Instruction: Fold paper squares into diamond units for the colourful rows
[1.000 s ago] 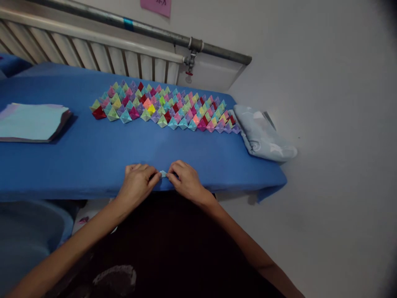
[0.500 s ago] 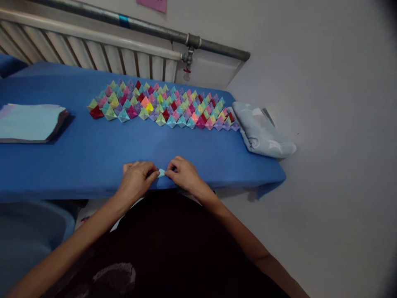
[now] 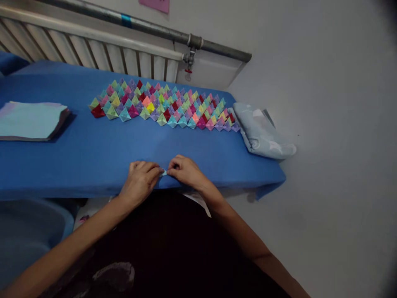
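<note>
A small light blue folded paper lies at the front edge of the blue-covered table, mostly hidden by fingers. From the left, my left hand pinches it between thumb and fingers. The fingertips of my right hand are closed on its right side. Beyond both hands, several rows of colourful folded paper pieces stand close together along the table.
At the far left lies a stack of light blue paper sheets. A folded grey-blue patterned cloth rests at the right end by the wall. Behind the table are a white radiator and a metal pipe.
My left hand has shifted slightly right, and its fingers now cover more of the small paper. The gap between my two hands is smaller.
</note>
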A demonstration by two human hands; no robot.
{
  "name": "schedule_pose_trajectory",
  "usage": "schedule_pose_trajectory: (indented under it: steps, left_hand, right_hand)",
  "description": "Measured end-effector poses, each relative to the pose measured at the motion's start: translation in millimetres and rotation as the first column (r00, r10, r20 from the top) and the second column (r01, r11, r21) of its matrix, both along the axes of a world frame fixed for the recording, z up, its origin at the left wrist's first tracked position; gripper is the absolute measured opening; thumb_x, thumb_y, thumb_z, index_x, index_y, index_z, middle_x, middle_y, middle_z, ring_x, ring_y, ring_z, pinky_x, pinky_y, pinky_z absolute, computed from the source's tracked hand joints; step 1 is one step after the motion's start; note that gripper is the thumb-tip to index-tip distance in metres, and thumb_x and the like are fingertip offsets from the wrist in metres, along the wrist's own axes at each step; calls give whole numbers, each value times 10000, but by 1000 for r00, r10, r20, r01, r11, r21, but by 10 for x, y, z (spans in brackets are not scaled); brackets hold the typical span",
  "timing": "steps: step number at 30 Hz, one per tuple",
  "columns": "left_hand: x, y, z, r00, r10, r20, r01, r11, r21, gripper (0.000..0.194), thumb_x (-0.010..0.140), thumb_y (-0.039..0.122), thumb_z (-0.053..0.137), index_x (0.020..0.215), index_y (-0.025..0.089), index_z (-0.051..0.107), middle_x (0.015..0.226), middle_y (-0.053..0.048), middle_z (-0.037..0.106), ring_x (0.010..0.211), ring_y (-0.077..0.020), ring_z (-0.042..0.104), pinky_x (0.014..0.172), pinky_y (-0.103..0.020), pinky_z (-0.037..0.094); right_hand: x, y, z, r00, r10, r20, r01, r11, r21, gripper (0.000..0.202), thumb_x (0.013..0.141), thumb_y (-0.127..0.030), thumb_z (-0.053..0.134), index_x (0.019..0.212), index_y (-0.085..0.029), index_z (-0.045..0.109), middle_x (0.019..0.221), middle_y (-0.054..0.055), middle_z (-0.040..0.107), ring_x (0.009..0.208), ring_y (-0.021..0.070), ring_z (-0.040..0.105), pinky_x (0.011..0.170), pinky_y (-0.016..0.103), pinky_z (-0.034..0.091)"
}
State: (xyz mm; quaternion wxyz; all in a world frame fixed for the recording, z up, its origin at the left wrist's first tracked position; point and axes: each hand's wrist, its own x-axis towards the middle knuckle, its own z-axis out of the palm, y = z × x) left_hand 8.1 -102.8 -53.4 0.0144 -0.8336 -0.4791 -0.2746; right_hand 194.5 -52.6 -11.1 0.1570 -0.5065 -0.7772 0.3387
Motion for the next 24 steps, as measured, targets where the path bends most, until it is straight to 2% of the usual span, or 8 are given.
schedule_pose_trajectory:
  steps: [8, 15, 17, 20, 24]
  left_hand:
    - [-31, -151, -30, 998, -54, -23, 56, 996, 69, 287, 980, 227, 452, 1180, 199, 656, 1120, -99, 707, 961, -236, 610, 887, -437, 387]
    - [-61, -184, -76, 995, -45, -91, 53, 995, 82, 315, 972, 264, 477, 1219, 169, 647, 1186, -130, 692, 1030, -287, 587, 890, -476, 411]
    - [-78, -189, -83, 995, -51, -88, 59, 994, 92, 324, 965, 273, 490, 1230, 161, 640, 1188, -138, 692, 1027, -291, 594, 892, -483, 419]
    - [-131, -226, -101, 994, -95, -57, 100, 989, 108, 328, 960, 235, 492, 1258, 188, 620, 1206, -121, 691, 1070, -280, 602, 925, -474, 425]
    - [-189, -288, -133, 992, -126, -20, 128, 985, 115, 351, 954, 161, 480, 1280, 201, 602, 1208, -104, 692, 1110, -256, 604, 962, -454, 431]
  right_hand:
    - [-19, 1, 12, 999, -9, 44, 9, 1000, 10, 96, 788, -182, 684, 709, -188, 631, 775, -40, 537, 669, 90, 469, 625, 225, 325]
    - [-160, -146, -38, 999, 0, -50, 5, 995, 104, 117, 841, -112, 540, 837, -200, 618, 795, -18, 607, 706, 114, 510, 660, 227, 371]
    - [-189, -173, -51, 1000, 2, -28, 1, 993, 118, 140, 850, -106, 509, 848, -196, 615, 786, -12, 619, 703, 122, 515, 662, 236, 370]
    - [-195, -176, -48, 1000, 17, 6, -18, 990, 141, 147, 847, -107, 498, 841, -191, 618, 779, -7, 625, 693, 123, 517, 663, 241, 366]
    - [-183, -143, -34, 1000, 7, -9, -6, 996, 94, 89, 829, -141, 543, 815, -191, 615, 743, -20, 616, 673, 112, 519, 650, 233, 363]
